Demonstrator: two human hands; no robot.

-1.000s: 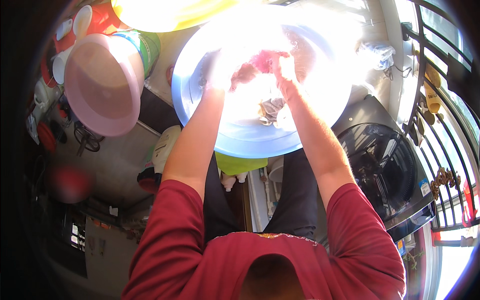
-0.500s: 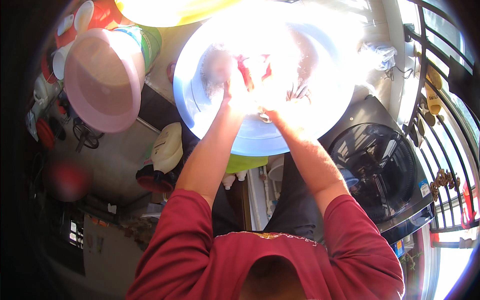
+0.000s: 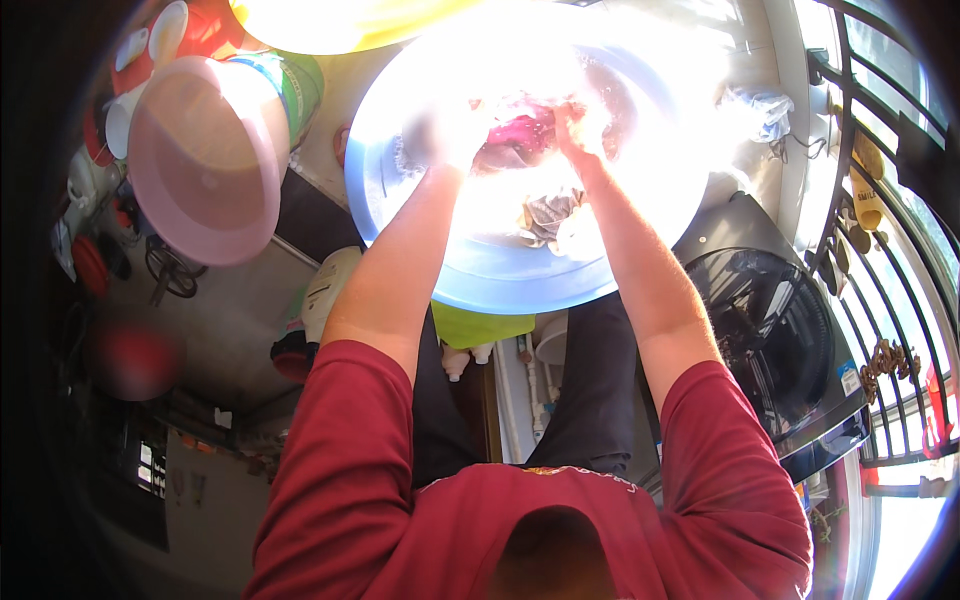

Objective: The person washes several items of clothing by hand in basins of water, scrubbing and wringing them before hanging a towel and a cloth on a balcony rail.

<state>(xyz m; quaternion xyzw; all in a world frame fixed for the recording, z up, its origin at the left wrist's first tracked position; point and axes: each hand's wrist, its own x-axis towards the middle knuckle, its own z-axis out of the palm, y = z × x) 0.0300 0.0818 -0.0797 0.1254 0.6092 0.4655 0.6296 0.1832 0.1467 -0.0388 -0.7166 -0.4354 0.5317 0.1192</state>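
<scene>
A large light-blue basin (image 3: 480,287) holds wet cloths and suds under strong glare. Inside it, a pink-red cloth (image 3: 525,130) stretches between my two hands. My left hand (image 3: 462,135), mostly bleached out by the light, grips the cloth's left side. On the opposite side, my right hand (image 3: 584,130) has its fingers closed on the cloth. Nearer to me, a bunched grey cloth (image 3: 550,214) lies in the basin, touched by neither hand.
To the left stands a pink basin (image 3: 205,160) beside a green bucket (image 3: 303,95). A yellow basin (image 3: 350,30) sits beyond. At right are a black round-topped appliance (image 3: 760,340) and window bars (image 3: 850,200). A cream bottle (image 3: 328,290) stands near my left forearm.
My hands have moved apart, spreading the pink-red cloth between them. The right hand has shifted farther away and rightward, uncovering the grey cloth.
</scene>
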